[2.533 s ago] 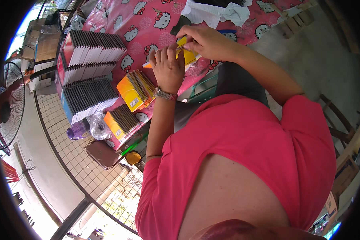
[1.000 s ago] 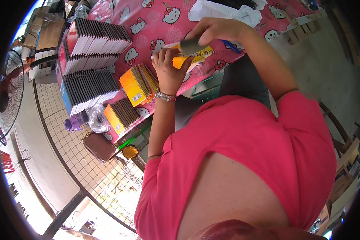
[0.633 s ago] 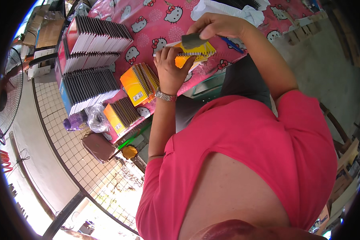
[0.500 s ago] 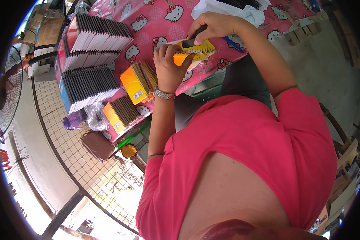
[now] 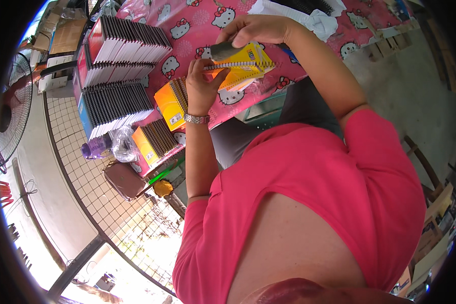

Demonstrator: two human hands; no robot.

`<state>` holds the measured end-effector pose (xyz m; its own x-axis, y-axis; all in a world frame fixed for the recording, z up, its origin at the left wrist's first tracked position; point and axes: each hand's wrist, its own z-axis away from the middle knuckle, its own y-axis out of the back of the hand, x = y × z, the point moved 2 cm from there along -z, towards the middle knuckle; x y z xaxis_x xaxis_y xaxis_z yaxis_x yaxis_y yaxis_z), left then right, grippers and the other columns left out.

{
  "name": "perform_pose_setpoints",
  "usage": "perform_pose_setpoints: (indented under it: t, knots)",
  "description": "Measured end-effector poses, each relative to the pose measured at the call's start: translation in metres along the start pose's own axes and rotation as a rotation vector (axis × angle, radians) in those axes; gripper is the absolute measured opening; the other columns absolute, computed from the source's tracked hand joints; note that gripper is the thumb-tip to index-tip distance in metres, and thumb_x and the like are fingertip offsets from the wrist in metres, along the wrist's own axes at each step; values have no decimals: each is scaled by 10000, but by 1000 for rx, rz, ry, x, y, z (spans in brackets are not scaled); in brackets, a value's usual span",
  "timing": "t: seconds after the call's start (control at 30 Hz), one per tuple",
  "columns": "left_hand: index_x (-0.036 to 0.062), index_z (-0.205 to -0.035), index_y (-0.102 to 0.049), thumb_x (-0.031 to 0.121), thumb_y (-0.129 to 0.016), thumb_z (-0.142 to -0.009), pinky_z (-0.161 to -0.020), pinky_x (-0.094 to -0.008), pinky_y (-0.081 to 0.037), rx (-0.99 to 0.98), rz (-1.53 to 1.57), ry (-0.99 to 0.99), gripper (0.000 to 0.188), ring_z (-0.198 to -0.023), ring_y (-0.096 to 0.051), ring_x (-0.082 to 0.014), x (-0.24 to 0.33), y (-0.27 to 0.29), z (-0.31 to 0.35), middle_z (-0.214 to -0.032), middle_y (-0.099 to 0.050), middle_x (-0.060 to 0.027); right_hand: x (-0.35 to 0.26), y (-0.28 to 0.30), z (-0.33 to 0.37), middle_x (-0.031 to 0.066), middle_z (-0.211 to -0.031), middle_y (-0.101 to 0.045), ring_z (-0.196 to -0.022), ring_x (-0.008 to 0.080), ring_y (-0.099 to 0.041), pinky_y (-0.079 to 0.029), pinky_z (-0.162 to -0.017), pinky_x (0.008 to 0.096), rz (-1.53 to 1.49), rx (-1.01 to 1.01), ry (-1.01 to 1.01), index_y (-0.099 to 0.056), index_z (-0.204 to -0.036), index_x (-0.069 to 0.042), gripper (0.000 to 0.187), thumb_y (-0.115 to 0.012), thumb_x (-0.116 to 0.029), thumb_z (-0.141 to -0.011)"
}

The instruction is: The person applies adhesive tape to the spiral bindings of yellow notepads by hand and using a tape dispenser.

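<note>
A yellow notebook (image 5: 249,54) has a spiral coil (image 5: 266,65) along its edge, and the coil's loose end sticks out past the right side. My left hand (image 5: 201,86), with a metal watch on the wrist, pinches the left end of that bound edge. In my right hand (image 5: 261,29) is a dark grey flat pad (image 5: 225,51), held over the notebook's left part by the coil. I cannot make out what the pad is. Beneath lie more yellow sheets or covers (image 5: 238,78), partly hidden.
Tall stacks of black-coiled notebooks (image 5: 117,104) stand on the pink patterned tablecloth (image 5: 195,35) at left. Nearer are yellow coiled notebooks (image 5: 170,105) and another orange stack (image 5: 154,141). White cloth or plastic (image 5: 321,24) lies at the back. A fan (image 5: 14,111) stands far left.
Both hands have moved left along the notebook's bound edge. The right hand's dark pad has shifted left, and more of the yellow cover and coil now shows.
</note>
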<state>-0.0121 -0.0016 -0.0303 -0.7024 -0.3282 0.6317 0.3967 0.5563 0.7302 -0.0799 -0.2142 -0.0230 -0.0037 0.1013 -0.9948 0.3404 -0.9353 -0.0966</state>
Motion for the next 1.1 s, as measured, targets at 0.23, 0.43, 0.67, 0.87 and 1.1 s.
perform_pose_setpoints:
  t: [0.23,0.43,0.67,0.87,1.1]
  knots:
    - [0,-954,-617,122,-780,-805,-607,-274,-519,42,208,179,252,-698,-647,-154,-16,-6,6,-900,-642,-100,32,35,-19,102,-1138,-669,-1000,223,-644,-494,-849,327,899,350,-319,-702,-1093,-84,461,-737,-403,-763]
    - [-19,-998,-611,101,-645,-932,-582,-248,-525,238,541,235,141,-690,-646,-110,-17,-9,20,-863,-655,-51,99,46,28,117,-984,-667,-976,302,-627,-488,-839,396,979,799,174,-679,-1080,-86,390,-682,-397,-844]
    - [-14,-1054,-591,214,-682,-924,-526,-261,-527,309,400,138,277,-619,-677,-143,-25,-20,35,-753,-672,-68,107,-37,129,158,-1108,-600,-1042,348,-572,-466,-877,442,1523,875,-175,-573,-1260,-74,461,-677,-279,-860]
    - [-4,-1153,-545,90,-662,-919,-541,-244,-552,147,436,338,277,-658,-667,-124,-42,-18,37,-915,-654,-88,68,-51,123,134,-1156,-588,-1083,329,-551,-439,-940,448,1002,1097,113,-560,-1286,-72,499,-702,-222,-832]
    - [-9,-1022,-588,88,-627,-945,-577,-222,-533,297,309,144,131,-730,-651,-86,-25,-24,36,-818,-666,-46,20,-119,62,109,-1103,-600,-1037,312,-565,-445,-917,421,846,766,323,-596,-1237,-76,503,-734,-216,-774]
